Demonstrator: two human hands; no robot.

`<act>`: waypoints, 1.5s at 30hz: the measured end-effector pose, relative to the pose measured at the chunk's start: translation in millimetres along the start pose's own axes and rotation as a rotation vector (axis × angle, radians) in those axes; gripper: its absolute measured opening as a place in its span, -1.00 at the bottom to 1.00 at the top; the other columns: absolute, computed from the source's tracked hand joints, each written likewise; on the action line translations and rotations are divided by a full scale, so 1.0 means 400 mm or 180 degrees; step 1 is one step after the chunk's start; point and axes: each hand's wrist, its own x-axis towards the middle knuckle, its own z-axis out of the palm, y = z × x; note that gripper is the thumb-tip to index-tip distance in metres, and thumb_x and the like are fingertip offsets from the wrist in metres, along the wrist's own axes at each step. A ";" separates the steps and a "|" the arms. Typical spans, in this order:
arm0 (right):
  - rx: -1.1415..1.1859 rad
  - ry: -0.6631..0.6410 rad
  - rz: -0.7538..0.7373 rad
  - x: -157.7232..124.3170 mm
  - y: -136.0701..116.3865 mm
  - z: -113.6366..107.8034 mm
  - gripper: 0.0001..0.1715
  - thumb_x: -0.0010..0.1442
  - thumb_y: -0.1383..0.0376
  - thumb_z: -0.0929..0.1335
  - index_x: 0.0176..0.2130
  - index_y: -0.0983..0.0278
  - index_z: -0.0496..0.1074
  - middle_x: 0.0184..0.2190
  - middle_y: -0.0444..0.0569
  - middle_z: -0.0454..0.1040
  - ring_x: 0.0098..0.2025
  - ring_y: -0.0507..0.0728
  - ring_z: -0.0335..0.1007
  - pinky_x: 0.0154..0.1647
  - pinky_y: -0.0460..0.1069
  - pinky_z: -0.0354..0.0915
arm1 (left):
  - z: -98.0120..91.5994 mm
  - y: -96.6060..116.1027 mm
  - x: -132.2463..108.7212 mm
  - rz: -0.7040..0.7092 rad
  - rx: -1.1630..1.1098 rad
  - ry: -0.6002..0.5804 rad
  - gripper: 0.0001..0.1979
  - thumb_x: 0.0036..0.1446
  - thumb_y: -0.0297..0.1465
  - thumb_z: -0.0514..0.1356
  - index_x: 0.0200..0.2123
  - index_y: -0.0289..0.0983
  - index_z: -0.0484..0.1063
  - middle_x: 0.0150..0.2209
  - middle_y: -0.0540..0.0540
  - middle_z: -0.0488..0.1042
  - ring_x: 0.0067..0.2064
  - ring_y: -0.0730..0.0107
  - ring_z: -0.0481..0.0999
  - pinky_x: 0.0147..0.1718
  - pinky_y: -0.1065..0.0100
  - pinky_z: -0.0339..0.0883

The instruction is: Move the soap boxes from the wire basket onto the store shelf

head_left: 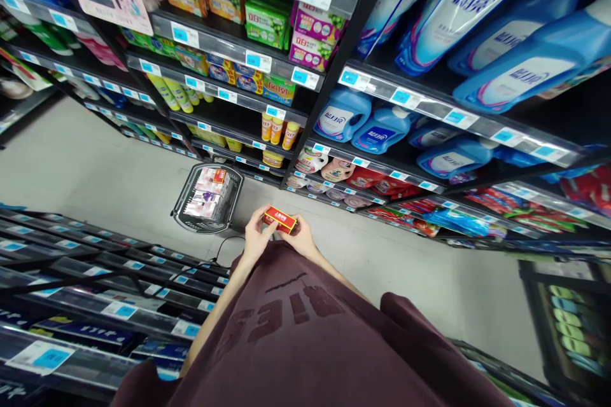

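Observation:
A small red box with yellow edges (280, 219) is held in front of my body, above the floor. My left hand (259, 231) grips its left end, with the thumb along the near side. At the right end, the fingers of my right hand (300, 235) close around the box's corner. To the left on the floor stands a black shopping basket (176, 210). Inside it lie several pale pink and white packs (205, 205), and a small red and orange box (219, 175) rests at their far end.
Shelves of boxed soaps (267, 22) rise ahead. Blue detergent bottles (341, 116) fill the shelves on the right. Another shelf rack (119, 308) runs close behind me at the lower left. The grey floor (114, 152) forms a narrow aisle between them.

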 end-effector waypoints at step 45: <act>0.0311 0.0089 -0.0100 0.011 0.011 -0.025 -0.60 0.00 0.22 0.57 -0.17 0.19 0.46 -0.03 0.02 0.60 0.00 0.21 0.56 0.05 0.11 0.45 | -0.008 -0.028 0.005 0.0462 0.0453 -0.0084 -0.60 0.02 -0.33 0.44 -0.05 -0.25 0.52 0.02 -0.23 0.56 0.13 0.09 0.53 0.21 0.01 0.38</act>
